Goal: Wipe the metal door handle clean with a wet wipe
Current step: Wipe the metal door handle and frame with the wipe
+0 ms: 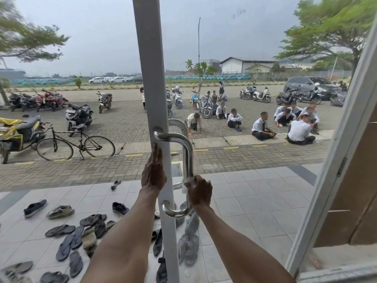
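Observation:
A shiny metal door handle point(188, 154) in a C shape is fixed to the grey frame point(151, 78) of a glass door, straight ahead. My right hand point(200, 192) grips the lower part of the handle's upright bar, with a white wet wipe point(186, 185) wrapped round the bar under its fingers. My left hand point(153, 173) lies flat on the door frame just left of the handle, fingers straight and pointing up.
Through the glass lie several sandals and shoes point(77, 237) on the tiled porch. A bicycle point(75, 145), motorbikes and seated people point(263, 127) fill the paved yard beyond. A second white door frame point(334, 160) slants at the right.

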Motion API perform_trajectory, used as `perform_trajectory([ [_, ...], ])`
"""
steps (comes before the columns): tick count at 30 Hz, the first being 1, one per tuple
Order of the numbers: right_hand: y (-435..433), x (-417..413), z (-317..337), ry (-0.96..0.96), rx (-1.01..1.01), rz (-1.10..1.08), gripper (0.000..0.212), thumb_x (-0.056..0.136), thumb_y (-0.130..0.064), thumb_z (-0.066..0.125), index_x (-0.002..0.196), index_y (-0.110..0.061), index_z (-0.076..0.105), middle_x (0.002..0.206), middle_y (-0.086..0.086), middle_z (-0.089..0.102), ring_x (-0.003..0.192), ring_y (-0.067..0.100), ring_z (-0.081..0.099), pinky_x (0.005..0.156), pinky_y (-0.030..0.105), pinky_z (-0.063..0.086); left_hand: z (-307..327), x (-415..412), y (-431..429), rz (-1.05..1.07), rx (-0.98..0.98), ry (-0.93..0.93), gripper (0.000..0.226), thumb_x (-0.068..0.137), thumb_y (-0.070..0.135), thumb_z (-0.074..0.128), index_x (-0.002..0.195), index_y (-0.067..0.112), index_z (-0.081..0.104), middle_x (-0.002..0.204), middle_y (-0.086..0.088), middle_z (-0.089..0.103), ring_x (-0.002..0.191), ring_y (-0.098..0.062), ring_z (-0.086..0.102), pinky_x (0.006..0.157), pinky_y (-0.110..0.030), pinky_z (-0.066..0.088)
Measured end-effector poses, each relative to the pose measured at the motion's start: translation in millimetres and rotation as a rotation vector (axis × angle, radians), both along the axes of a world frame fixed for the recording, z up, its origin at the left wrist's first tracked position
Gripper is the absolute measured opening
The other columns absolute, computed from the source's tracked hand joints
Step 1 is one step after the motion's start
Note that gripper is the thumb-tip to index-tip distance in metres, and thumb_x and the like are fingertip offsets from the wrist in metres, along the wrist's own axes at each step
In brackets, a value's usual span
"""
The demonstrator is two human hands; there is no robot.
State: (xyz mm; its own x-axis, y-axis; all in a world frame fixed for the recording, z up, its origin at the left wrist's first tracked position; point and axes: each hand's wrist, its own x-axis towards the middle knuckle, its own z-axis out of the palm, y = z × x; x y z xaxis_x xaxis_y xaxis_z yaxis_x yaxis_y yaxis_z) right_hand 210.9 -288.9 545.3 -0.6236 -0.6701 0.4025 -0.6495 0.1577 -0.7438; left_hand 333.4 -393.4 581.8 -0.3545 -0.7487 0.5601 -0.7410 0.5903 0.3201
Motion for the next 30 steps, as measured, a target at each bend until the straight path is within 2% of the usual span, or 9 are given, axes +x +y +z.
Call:
perform_trajectory([
  [5,-2,8,60,-0.012,-0.279,-0.030,0.011,0.085,-0.019,0.072,0.082,-0.009,0.075,0.079,0.013,0.075,0.073,0.035,0.069,0.097,0.053,0.048,1,3,-4,0.001,0.000,-0.025,0.087,0.083,-0.012,0.055,0.159,0.008,0.017,0.168,-0.001,0.003,0.153,-0.024,0.023,0.116,-0.037,0.041],
  [7,-11,4,96,0.033,-0.365,-0.009,0.016,0.083,-0.023,0.074,0.092,-0.009,0.075,0.083,0.014,0.076,0.077,0.033,0.071,0.103,0.050,0.045,1,2,-4,0.003,0.004,-0.024,0.087,0.083,-0.013,0.055,0.159,0.009,0.018,0.168,-0.002,0.004,0.152,-0.026,0.025,0.115,-0.038,0.042],
  [11,-22,3,122,0.165,-0.292,0.060,0.034,0.083,-0.022,0.075,0.114,-0.009,0.071,0.099,0.016,0.075,0.092,0.035,0.070,0.109,0.046,0.041,4,3,-3,-0.016,-0.014,-0.013,0.087,0.082,-0.013,0.055,0.158,0.009,0.021,0.169,-0.001,0.004,0.152,-0.027,0.025,0.114,-0.038,0.042],
  [14,-18,0,96,0.080,-0.271,0.022,0.023,0.086,-0.019,0.070,0.103,-0.004,0.071,0.088,0.018,0.075,0.084,0.039,0.069,0.109,0.045,0.040,13,4,-3,-0.033,-0.056,-0.004,0.086,0.081,-0.014,0.054,0.158,0.007,0.023,0.168,-0.003,0.007,0.153,-0.025,0.023,0.116,-0.038,0.040],
  [17,-8,0,66,0.028,-0.195,0.018,0.018,0.082,-0.019,0.073,0.089,-0.003,0.072,0.082,0.018,0.074,0.078,0.037,0.068,0.089,0.048,0.052,26,5,-4,-0.033,-0.064,0.017,0.091,0.080,-0.015,0.053,0.160,0.010,0.016,0.168,-0.004,0.010,0.152,-0.026,0.026,0.115,-0.041,0.041],
  [20,-2,2,62,0.029,-0.152,0.035,0.013,0.079,-0.018,0.075,0.083,-0.005,0.073,0.084,0.017,0.074,0.079,0.037,0.069,0.089,0.047,0.053,32,7,-3,-0.037,-0.053,0.049,0.097,0.078,-0.016,0.053,0.161,0.014,0.010,0.168,-0.001,0.013,0.145,-0.031,0.038,0.108,-0.042,0.047],
  [23,-6,4,82,0.062,-0.202,0.011,0.013,0.078,-0.019,0.078,0.085,-0.008,0.075,0.082,0.015,0.075,0.078,0.035,0.070,0.088,0.039,0.052,29,10,-4,-0.054,-0.058,0.043,0.100,0.078,-0.016,0.052,0.161,0.015,0.006,0.169,0.000,0.008,0.146,-0.031,0.037,0.106,-0.042,0.049],
  [26,-16,3,111,0.249,-0.308,0.013,0.007,0.077,-0.014,0.079,0.083,-0.011,0.075,0.079,0.011,0.076,0.071,0.032,0.071,0.101,0.047,0.049,25,9,-7,-0.067,-0.050,0.053,0.102,0.077,-0.016,0.051,0.161,0.016,0.004,0.169,0.001,0.006,0.146,-0.031,0.037,0.102,-0.044,0.052],
  [30,-30,0,145,0.500,-0.181,0.144,0.013,0.076,-0.017,0.079,0.087,-0.012,0.073,0.079,0.012,0.076,0.076,0.028,0.072,0.113,0.038,0.034,21,6,-8,-0.058,-0.038,0.089,0.103,0.076,-0.017,0.051,0.161,0.017,0.003,0.169,0.003,0.004,0.140,-0.033,0.044,0.094,-0.042,0.056],
])
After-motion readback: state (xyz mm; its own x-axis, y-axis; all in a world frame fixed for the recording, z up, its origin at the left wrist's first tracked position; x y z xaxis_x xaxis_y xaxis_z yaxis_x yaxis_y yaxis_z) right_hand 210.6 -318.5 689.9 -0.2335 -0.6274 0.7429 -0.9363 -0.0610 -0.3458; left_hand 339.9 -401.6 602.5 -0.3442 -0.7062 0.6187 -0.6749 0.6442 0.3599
